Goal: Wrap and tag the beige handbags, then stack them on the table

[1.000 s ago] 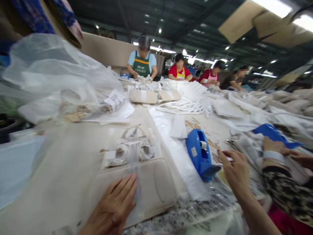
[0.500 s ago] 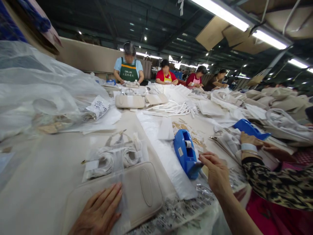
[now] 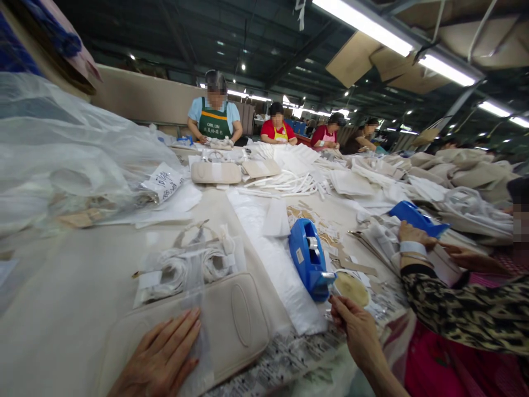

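My left hand (image 3: pixel 163 353) lies flat, fingers stretched, on a beige handbag (image 3: pixel 231 317) with a stitched oval. A clear strip runs across the bag by my fingertips and up over coiled, white-wrapped straps (image 3: pixel 177 273) behind it. Just in front of a blue tape dispenser (image 3: pixel 306 259), my right hand (image 3: pixel 355 331) is closed in a pinch. A thin clear piece of tape shows faintly at its fingertips. The roll sits inside the dispenser, and a round yellowish tape roll (image 3: pixel 352 288) lies to its right.
Flat white plastic bags (image 3: pixel 268 248) lie beyond the handbag. A plastic-covered heap (image 3: pixel 82 149) rises at the left. At the right a co-worker's patterned sleeve (image 3: pixel 454 309) reaches in near a second blue dispenser (image 3: pixel 417 218). Wrapped bags (image 3: pixel 217 172) and several people are farther back.
My right hand has drawn back from the dispenser's cutting edge, toward me and slightly left. My left hand stays flat on the handbag. The view has shifted slightly.
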